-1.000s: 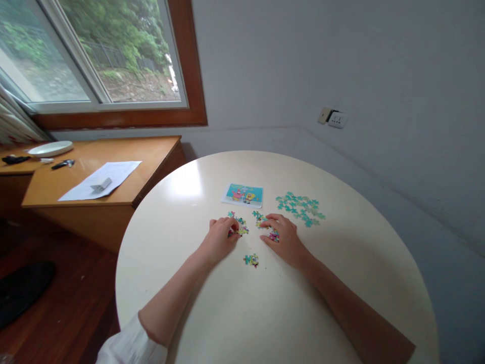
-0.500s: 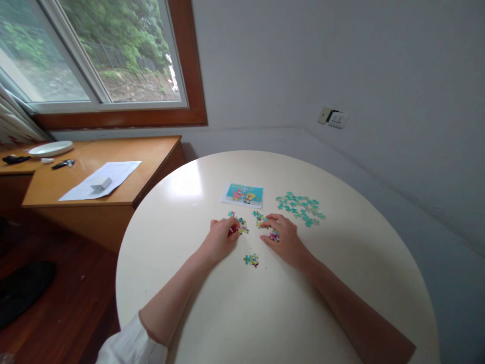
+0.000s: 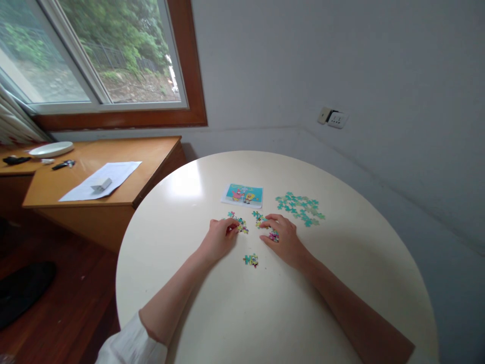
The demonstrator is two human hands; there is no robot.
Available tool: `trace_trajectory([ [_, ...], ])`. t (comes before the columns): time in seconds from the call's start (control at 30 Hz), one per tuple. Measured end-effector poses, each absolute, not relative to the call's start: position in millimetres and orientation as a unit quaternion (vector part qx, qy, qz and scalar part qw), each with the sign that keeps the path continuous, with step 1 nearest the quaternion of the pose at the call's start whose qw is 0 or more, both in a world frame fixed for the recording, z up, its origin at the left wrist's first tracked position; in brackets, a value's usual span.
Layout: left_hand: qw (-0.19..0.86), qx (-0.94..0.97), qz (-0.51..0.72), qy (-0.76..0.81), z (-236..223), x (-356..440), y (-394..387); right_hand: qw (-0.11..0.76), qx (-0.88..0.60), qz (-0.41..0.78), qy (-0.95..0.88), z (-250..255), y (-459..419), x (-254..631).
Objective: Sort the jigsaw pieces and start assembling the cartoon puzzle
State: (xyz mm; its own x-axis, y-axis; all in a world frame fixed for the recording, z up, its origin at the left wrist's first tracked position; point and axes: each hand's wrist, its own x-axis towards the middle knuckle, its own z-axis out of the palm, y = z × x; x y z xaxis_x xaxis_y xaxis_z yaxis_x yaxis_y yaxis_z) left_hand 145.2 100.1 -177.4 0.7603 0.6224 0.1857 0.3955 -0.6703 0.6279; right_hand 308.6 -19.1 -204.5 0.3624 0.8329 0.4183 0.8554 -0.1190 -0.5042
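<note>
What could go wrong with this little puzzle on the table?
The right-hand grip is curled over part of the right multicoloured pile, so a careless move might scatter it.
The left multicoloured pile lies close by, so the two could get mixed.
The small cluster sits between the forearms; a sleeve or wrist might knock it.

Both hands (image 3: 221, 236) at jigsaw pieces (image 3: 243, 227)
</note>
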Motion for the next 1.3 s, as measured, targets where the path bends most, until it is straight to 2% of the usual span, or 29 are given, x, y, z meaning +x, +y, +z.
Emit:
trace_trajectory([
  [0.63,0.447,0.824,0.248,0.246,-187,147,102,0.4,-0.695,-0.047,-0.595,-205,-18,313],
  [0.93,0.464,0.83,0.215,0.223,-181,148,97,0.387,-0.665,-0.061,-0.636,-200,-20,309],
  [1.3,0.538,0.801,0.174,0.198,-185,149,93,0.391,-0.626,-0.058,-0.672,-194,-21,301],
])
